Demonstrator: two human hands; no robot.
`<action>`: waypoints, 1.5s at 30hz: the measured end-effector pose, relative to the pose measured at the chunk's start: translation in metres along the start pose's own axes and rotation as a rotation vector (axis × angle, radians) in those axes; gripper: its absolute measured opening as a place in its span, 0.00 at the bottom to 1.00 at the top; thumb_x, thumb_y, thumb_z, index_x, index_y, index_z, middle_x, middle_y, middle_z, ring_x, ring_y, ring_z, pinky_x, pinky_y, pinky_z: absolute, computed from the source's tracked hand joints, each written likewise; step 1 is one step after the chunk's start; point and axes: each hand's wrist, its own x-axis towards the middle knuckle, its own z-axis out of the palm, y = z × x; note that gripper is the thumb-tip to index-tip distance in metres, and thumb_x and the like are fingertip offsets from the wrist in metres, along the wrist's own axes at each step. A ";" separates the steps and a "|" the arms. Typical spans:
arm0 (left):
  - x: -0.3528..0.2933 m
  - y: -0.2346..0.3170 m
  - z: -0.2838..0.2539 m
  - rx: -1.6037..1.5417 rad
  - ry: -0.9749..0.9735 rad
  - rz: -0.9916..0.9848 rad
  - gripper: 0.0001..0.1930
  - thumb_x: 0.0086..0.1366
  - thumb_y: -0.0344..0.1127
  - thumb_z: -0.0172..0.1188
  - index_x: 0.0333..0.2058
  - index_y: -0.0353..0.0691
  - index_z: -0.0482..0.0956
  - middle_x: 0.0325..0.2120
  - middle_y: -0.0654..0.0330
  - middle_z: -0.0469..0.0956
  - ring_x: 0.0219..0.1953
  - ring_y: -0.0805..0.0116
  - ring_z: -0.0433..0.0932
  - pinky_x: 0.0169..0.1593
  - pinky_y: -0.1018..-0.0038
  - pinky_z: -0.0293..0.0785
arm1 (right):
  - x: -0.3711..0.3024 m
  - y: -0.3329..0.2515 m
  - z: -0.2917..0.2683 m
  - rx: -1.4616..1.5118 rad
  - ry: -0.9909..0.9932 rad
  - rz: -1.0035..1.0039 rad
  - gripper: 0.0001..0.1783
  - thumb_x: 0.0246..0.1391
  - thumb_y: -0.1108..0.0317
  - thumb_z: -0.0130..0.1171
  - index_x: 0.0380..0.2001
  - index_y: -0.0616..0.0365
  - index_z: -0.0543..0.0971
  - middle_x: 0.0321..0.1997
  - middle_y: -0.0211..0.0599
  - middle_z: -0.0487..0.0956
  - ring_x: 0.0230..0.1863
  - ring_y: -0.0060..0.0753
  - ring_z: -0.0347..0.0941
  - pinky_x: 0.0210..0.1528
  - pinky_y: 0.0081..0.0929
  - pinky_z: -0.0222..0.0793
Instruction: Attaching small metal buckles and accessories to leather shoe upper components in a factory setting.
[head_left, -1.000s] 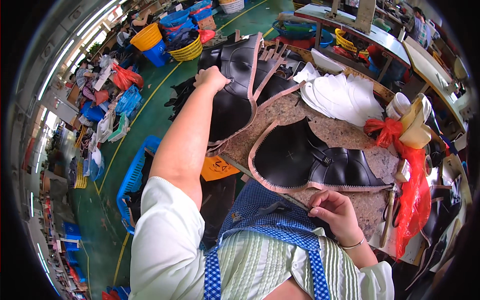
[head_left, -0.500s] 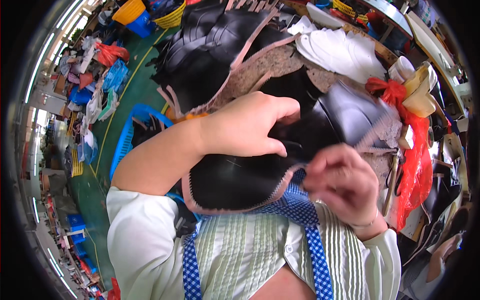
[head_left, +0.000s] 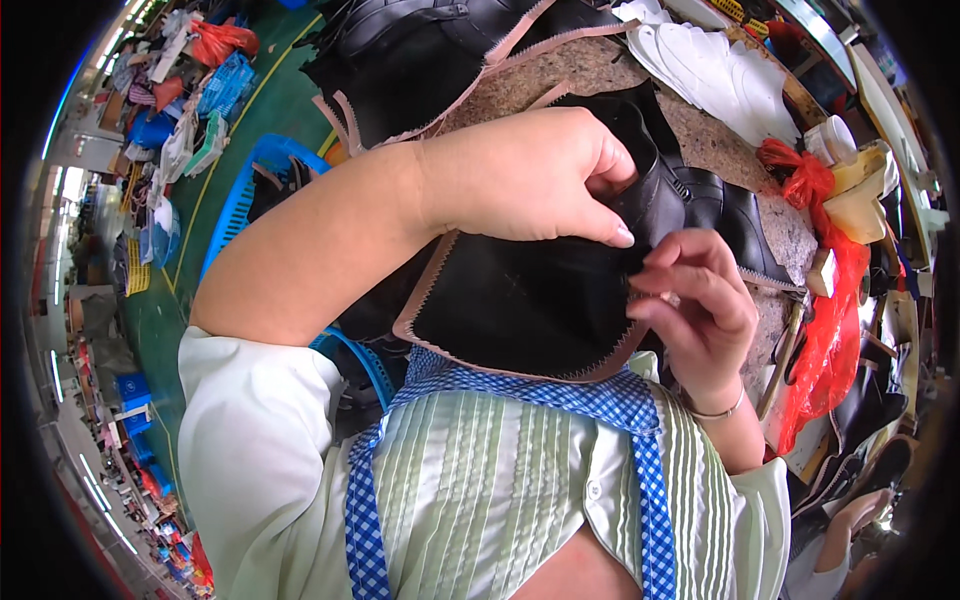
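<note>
Black leather piece: it lay in front of the body, between the two hands, its near flap (head_left: 520,305) overhanging the checked apron (head_left: 657,500) and appearing tilted toward the wearer.
Long axis: the visible flap ran mainly left to right, its rounded near edge facing the body.
Pinkish edging: the zigzag-cut strip (head_left: 404,326) followed the flap's left and near sides, then curved up on the right toward the right hand.
Left hand: (head_left: 545,180) it reached over the flap from the left, thumb and fingers apparently pinching a fold of leather near the upper right; the forearm crossed above the far side.
Right hand: (head_left: 705,310) it stood at the flap's right end with fingers bent and thumb drawn in toward them; whether they gripped the rim could not be told.
Nearer hand: the right one was closest to the right-hand edging, with the left thumb just beyond, farther from the body.
Toe-shaped part: (head_left: 725,210) it rested farther right on the speckled table (head_left: 710,140); whether it belonged to the same piece was unclear.
Around them: stacked black pieces (head_left: 400,70) lay beyond the left forearm, white pieces (head_left: 715,80) at the far right.
</note>
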 end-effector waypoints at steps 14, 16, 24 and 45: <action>0.005 -0.006 0.005 0.149 0.089 -0.012 0.07 0.58 0.29 0.64 0.30 0.30 0.81 0.19 0.62 0.77 0.24 0.81 0.69 0.31 0.77 0.68 | 0.003 -0.010 0.005 -0.204 -0.025 0.063 0.12 0.40 0.85 0.68 0.32 0.64 0.83 0.37 0.38 0.75 0.35 0.31 0.77 0.34 0.23 0.75; 0.005 -0.003 0.007 0.239 0.088 -0.011 0.08 0.57 0.29 0.64 0.33 0.29 0.82 0.20 0.58 0.79 0.24 0.78 0.73 0.32 0.76 0.70 | 0.004 -0.009 0.005 -0.237 -0.030 0.043 0.12 0.40 0.85 0.67 0.32 0.65 0.82 0.37 0.39 0.75 0.34 0.31 0.77 0.33 0.23 0.74; 0.009 -0.006 0.024 0.553 0.239 0.080 0.07 0.52 0.29 0.63 0.28 0.31 0.82 0.22 0.44 0.78 0.26 0.51 0.80 0.36 0.64 0.75 | 0.014 -0.023 0.006 -0.417 -0.105 0.051 0.10 0.43 0.83 0.65 0.32 0.63 0.82 0.34 0.40 0.76 0.29 0.35 0.76 0.31 0.26 0.72; -0.005 -0.024 0.043 0.069 0.387 0.249 0.18 0.52 0.25 0.68 0.42 0.31 0.76 0.35 0.53 0.82 0.39 0.70 0.81 0.45 0.71 0.76 | -0.002 -0.008 0.019 -0.031 0.312 0.210 0.19 0.47 0.86 0.66 0.42 0.68 0.71 0.38 0.40 0.80 0.36 0.24 0.79 0.40 0.18 0.75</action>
